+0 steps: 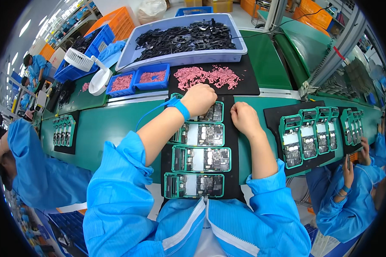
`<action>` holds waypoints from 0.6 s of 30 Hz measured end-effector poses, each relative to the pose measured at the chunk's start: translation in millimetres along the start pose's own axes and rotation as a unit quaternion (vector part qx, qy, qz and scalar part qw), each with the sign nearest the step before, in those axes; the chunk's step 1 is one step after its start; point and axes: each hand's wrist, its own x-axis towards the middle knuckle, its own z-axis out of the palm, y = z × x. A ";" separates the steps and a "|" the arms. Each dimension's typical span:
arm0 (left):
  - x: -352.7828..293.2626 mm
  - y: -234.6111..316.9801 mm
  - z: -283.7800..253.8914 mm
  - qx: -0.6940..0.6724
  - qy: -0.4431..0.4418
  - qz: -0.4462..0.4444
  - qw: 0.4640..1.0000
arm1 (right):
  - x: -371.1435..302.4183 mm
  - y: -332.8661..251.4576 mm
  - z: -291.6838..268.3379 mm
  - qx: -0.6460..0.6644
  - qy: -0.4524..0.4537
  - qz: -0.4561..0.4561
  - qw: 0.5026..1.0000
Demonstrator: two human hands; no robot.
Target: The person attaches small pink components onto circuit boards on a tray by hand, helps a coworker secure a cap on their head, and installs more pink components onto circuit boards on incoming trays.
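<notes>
Four-sided green frames holding phone circuit boards stand in a column on a black mat (231,162) before me. My left hand (200,99), with a blue strap on its wrist, is closed over the farthest phone board (214,112) and covers its left part. Whatever its fingers pinch is hidden. Just right of that board, my right hand (245,118) hovers near the mat's edge with fingers curled together; I cannot make out anything in them. Nearer to me lie a second phone board (203,134), a third (201,159) and a fourth (194,185).
Pink small pieces (208,77) are heaped beyond my hands, beside two blue bins (152,77). Behind them stands a large tub (184,58) of black parts. A white fan (79,60) is at left. More framed boards (309,137) lie rightward, near a co-worker's hands (348,173).
</notes>
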 end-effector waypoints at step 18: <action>-21.5 6.1 -0.6 0.021 0.041 0.015 0.999 | -17.0 -44.2 -8.9 0.100 -0.048 -0.123 0.986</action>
